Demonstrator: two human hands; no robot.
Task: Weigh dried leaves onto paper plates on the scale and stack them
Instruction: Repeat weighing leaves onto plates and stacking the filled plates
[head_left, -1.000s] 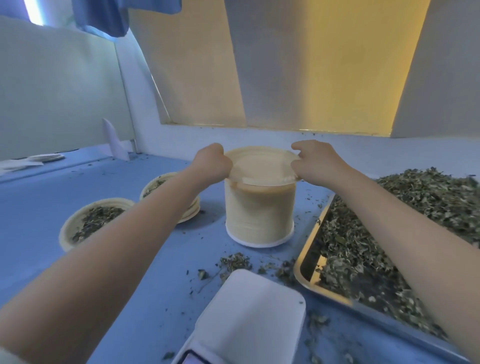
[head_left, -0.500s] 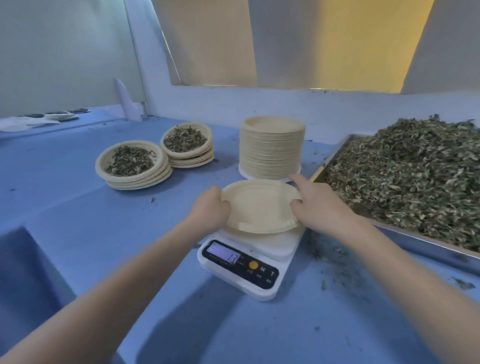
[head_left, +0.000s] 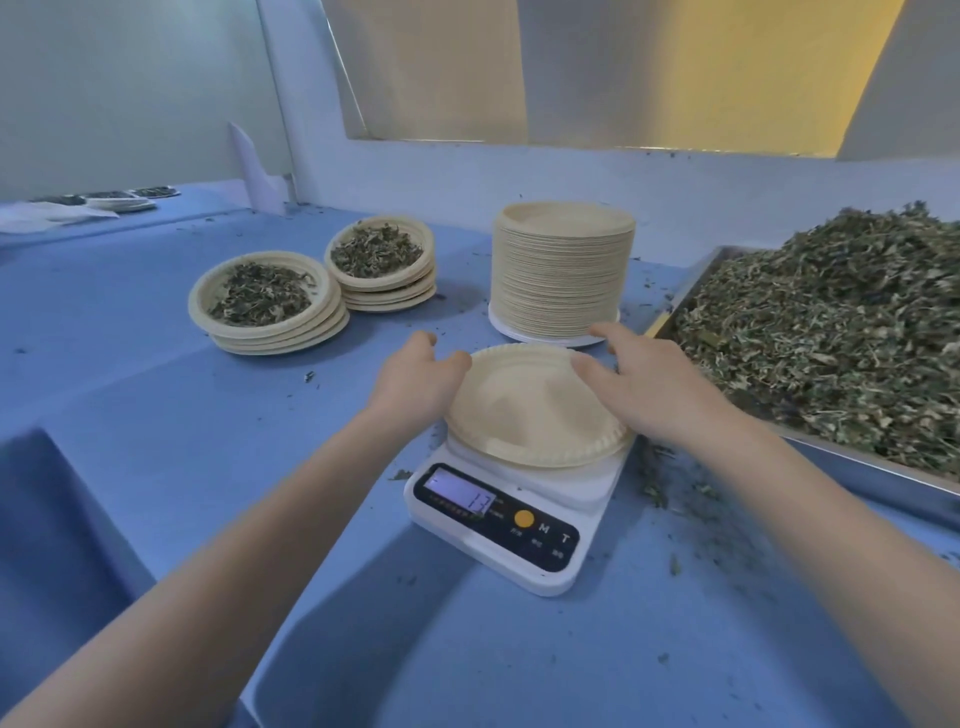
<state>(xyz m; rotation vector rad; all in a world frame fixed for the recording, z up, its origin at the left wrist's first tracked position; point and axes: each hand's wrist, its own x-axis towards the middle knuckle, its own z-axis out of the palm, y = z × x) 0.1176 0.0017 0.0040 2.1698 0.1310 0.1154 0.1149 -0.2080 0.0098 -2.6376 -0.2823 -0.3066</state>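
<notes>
Empty paper plate (head_left: 524, 410) on scale (head_left: 511, 519), left hand (head_left: 415, 382), right hand (head_left: 649, 384) at its rim

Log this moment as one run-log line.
step: plate on scale | empty plate on scale | left hand, right hand at rim | leaves: none

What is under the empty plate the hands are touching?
The white scale is under the empty plate. Its lit display and buttons show in front; the plate covers most of the weighing top.
</notes>
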